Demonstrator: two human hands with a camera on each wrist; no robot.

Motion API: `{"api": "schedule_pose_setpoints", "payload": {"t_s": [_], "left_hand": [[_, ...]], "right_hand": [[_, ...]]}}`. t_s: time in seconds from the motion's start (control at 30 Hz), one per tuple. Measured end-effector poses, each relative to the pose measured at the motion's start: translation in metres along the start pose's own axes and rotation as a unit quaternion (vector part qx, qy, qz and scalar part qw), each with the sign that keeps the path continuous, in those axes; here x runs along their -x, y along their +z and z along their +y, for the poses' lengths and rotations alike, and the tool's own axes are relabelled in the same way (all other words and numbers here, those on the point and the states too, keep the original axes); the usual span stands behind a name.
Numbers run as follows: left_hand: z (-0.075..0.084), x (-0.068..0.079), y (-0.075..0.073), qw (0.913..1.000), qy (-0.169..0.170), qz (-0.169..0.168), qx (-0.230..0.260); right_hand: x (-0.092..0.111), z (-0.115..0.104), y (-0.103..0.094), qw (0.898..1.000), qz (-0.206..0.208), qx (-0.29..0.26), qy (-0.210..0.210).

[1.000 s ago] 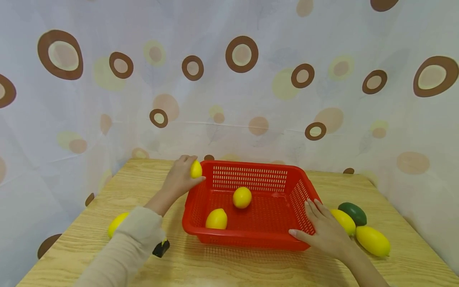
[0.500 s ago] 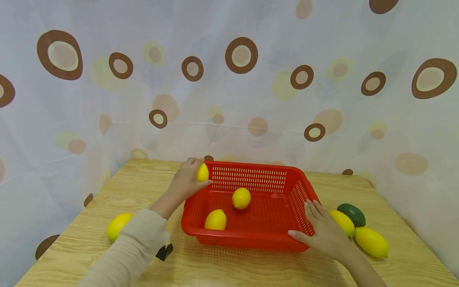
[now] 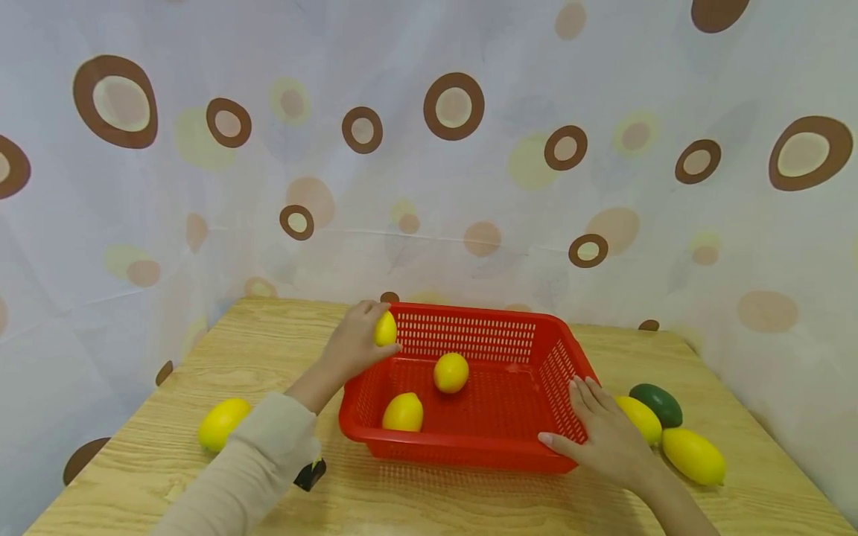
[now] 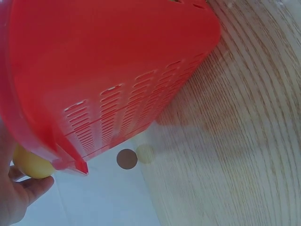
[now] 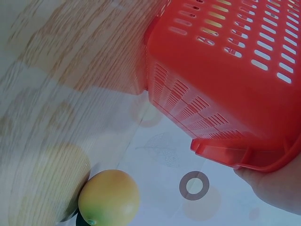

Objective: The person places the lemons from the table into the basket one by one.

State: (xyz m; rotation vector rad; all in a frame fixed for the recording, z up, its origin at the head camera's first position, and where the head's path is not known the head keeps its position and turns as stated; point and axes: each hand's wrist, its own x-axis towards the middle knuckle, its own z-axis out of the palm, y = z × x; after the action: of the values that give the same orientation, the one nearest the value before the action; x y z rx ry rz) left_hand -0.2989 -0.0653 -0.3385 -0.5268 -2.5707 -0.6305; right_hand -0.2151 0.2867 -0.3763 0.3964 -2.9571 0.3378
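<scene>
My left hand (image 3: 352,341) pinches a lemon (image 3: 385,329) at the back left corner of a red plastic basket (image 3: 469,452). In the left wrist view, the held lemon (image 4: 33,163) shows between the fingers, beside the basket's rim. Inside the basket lie two more: one lemon (image 3: 451,373) near the middle and another lemon (image 3: 403,412) by the front left. My right hand (image 3: 606,435) rests on the basket's right rim, its fingers extended and the thumb at the front edge. In the right wrist view, only part of that hand (image 5: 277,186) appears, behind the rim.
Right of the basket lie two yellow oval fruits, one nearer the front (image 3: 694,455), and a dark green oval fruit (image 3: 655,405). A yellow fruit (image 3: 223,423) and a black object (image 3: 310,474) are partly hidden by the left sleeve. A patterned curtain (image 3: 496,186) hangs behind the table.
My left hand has moved slightly right with the lemon, from outside the basket's left rim to its back left corner. My right hand stays on the rim.
</scene>
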Motion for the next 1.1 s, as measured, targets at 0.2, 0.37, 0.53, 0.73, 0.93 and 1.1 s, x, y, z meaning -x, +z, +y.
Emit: {"api": "schedule_pose_setpoints", "payload": {"t_s": [0.2,0.37,0.53,0.73,0.93,1.1], "left_hand": [[0.001,0.000,0.003,1.0000,0.006,-0.004,-0.003],[0.003,-0.001,0.003,0.9995,0.013,-0.028,-0.008],[0.004,-0.001,0.004,0.9958,0.026,-0.086,-0.017],[0.006,0.000,0.005,0.9901,0.036,-0.135,-0.018],[0.010,0.001,0.005,0.9867,0.026,-0.160,-0.011],[0.010,0.000,0.009,0.9854,0.028,-0.167,-0.016]], "right_hand": [[0.001,0.001,0.001,1.000,-0.002,0.000,0.005],[0.001,0.001,0.002,1.000,-0.008,-0.001,0.010],[0.001,0.001,0.001,1.000,-0.008,-0.001,0.010],[0.001,0.000,0.000,1.000,-0.002,-0.001,0.005],[0.000,0.000,0.000,1.000,-0.001,0.000,0.003],[0.000,0.000,-0.001,1.000,-0.002,-0.002,0.003]]}}
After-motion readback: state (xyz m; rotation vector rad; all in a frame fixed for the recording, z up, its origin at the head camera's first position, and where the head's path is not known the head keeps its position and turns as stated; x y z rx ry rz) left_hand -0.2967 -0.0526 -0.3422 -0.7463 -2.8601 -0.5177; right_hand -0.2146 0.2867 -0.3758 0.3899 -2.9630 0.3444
